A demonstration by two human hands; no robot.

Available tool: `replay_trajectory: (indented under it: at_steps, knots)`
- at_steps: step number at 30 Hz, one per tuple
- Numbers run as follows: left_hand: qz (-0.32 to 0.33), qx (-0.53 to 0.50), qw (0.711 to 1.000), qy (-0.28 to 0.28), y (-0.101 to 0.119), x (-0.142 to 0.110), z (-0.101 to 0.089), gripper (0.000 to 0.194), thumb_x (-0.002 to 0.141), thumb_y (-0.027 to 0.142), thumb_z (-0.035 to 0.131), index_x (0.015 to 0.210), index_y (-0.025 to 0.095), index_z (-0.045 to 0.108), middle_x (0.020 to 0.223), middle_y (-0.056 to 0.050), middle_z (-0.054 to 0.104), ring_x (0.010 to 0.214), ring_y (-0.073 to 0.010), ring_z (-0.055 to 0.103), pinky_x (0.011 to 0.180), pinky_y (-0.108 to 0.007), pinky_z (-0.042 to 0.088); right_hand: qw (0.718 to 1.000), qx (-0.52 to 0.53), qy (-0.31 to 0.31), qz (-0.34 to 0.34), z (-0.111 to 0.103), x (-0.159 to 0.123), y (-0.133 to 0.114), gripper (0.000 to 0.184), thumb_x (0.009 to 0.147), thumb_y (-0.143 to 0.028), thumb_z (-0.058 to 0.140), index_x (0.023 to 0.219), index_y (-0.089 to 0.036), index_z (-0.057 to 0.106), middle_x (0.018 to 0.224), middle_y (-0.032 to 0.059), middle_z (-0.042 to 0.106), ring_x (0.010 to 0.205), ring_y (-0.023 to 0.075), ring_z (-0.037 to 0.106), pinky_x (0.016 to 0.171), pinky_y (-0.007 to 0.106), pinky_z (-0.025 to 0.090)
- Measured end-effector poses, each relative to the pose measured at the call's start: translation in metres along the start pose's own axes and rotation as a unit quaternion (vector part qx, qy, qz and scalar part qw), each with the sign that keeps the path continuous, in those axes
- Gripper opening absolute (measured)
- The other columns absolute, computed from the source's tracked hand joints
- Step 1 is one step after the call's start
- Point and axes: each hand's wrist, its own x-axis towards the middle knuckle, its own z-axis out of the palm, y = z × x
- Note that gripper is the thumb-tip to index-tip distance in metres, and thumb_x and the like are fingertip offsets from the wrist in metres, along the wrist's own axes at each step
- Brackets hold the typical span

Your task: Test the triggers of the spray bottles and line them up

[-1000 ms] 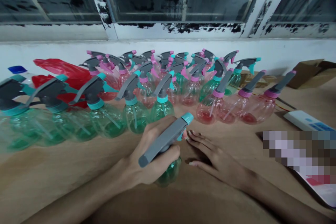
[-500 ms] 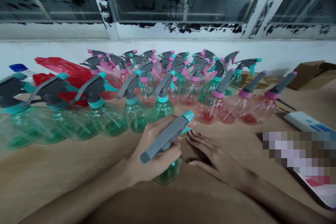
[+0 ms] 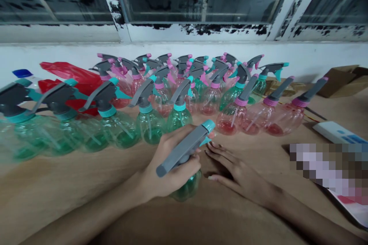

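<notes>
My left hand (image 3: 169,164) is wrapped round the neck of a green spray bottle (image 3: 186,187) with a grey trigger head and teal nozzle (image 3: 186,147); the bottle stands on the brown table (image 3: 71,183) in front of me. My right hand (image 3: 235,170) lies flat on the table just right of the bottle, fingers stretched out toward it and holding nothing. Beyond the hands stand rows of finished bottles: green ones (image 3: 149,122) to the left and pink ones (image 3: 258,116) to the right.
A red plastic bag (image 3: 69,74) lies at the back left by the white wall (image 3: 301,57). A cardboard box (image 3: 342,78) sits at the far right. A white device (image 3: 336,132) and a blurred-out item (image 3: 327,166) lie on the right of the table.
The left hand has shifted the held bottle very slightly up and to the right. The right hand stays flat in place.
</notes>
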Motion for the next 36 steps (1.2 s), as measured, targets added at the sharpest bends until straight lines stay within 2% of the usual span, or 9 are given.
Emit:
replay_trajectory:
  at_steps: [7, 16, 22, 28, 36]
  knots:
    - [0.0, 0.008, 1.0, 0.003, 0.0016, -0.0006, -0.0006, 0.014, 0.061, 0.011, 0.042, 0.067, 0.024, 0.041, 0.066, 0.002, 0.05, 0.061, -0.015, 0.052, 0.058, -0.027, 0.044, 1.0, -0.013, -0.013, 0.002, -0.0007, 0.0007, -0.0009, 0.059, 0.087, -0.046, 0.048, 0.138, -0.019, 0.035, 0.143, 0.0084, 0.039, 0.133, 0.022, 0.031, 0.108, 0.045, 0.032]
    - [-0.013, 0.03, 0.999, 0.0, 0.0014, 0.0003, -0.0003, 0.012, 0.062, 0.012, 0.043, 0.065, 0.024, 0.041, 0.066, 0.002, 0.051, 0.06, -0.0153, 0.053, 0.058, -0.027, 0.045, 1.0, -0.005, -0.017, 0.014, -0.0014, 0.0001, -0.0011, 0.06, 0.087, -0.047, 0.049, 0.139, -0.022, 0.034, 0.145, 0.006, 0.037, 0.134, 0.0214, 0.03, 0.109, 0.044, 0.031]
    - [-0.01, 0.011, 1.0, -0.005, 0.0016, 0.0011, -0.001, 0.017, 0.06, 0.011, 0.042, 0.071, 0.024, 0.043, 0.068, 0.003, 0.051, 0.061, -0.0147, 0.052, 0.058, -0.027, 0.044, 1.0, 0.007, -0.006, 0.009, -0.0004, -0.0003, -0.0002, 0.061, 0.086, -0.045, 0.05, 0.14, -0.024, 0.032, 0.144, 0.0065, 0.038, 0.133, 0.0227, 0.032, 0.108, 0.046, 0.032]
    - [-0.027, 0.016, 0.999, -0.007, 0.0013, 0.0001, -0.001, 0.012, 0.059, 0.014, 0.043, 0.066, 0.024, 0.042, 0.067, 0.002, 0.054, 0.06, -0.0156, 0.054, 0.058, -0.027, 0.046, 1.0, 0.006, 0.004, 0.0, 0.0004, -0.0004, 0.0002, 0.059, 0.086, -0.044, 0.051, 0.14, -0.024, 0.033, 0.144, 0.007, 0.039, 0.133, 0.0232, 0.032, 0.108, 0.046, 0.032]
    - [-0.019, -0.002, 1.0, 0.006, 0.0006, -0.0004, 0.0004, 0.018, 0.059, 0.01, 0.043, 0.07, 0.024, 0.046, 0.071, 0.001, 0.056, 0.061, -0.0152, 0.054, 0.058, -0.027, 0.047, 1.0, 0.016, -0.002, 0.005, -0.0019, 0.0004, -0.0013, 0.059, 0.086, -0.044, 0.05, 0.14, -0.026, 0.032, 0.143, 0.0063, 0.039, 0.133, 0.0235, 0.032, 0.107, 0.047, 0.033]
